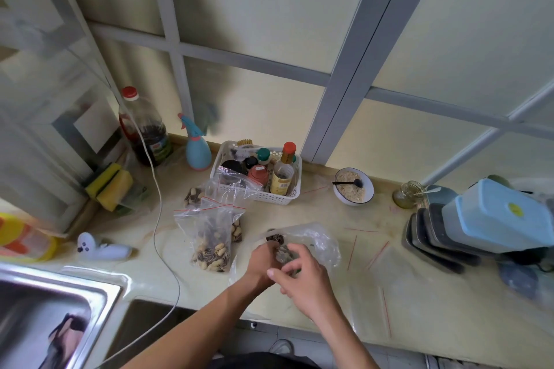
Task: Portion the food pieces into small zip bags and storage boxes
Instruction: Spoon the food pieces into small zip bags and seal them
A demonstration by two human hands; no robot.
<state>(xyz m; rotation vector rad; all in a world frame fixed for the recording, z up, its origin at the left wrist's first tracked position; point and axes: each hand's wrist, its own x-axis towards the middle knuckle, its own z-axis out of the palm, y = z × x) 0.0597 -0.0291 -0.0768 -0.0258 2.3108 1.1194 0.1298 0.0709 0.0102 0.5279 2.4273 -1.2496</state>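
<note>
Both hands are seen at the middle of the counter [374,278], working in a large crumpled clear bag [317,237] that lies open there. The left hand [262,260] is pushed into the bag's mouth, its fingers hidden among the plastic and the dark striped pieces, so whether they are curled or apart cannot be told. The right hand [302,275] is held just beside it — fingers curled onto the plastic and the pieces, thumb out toward the left wrist. To the left, a filled zip bag [209,243] of pale and striped pieces is stood on the counter, with two more zip bags behind it near a white basket [263,195] of bottles. At the far right, a blue-lidded storage box [503,219] is rested on a stack of dark trays [434,240].
</note>
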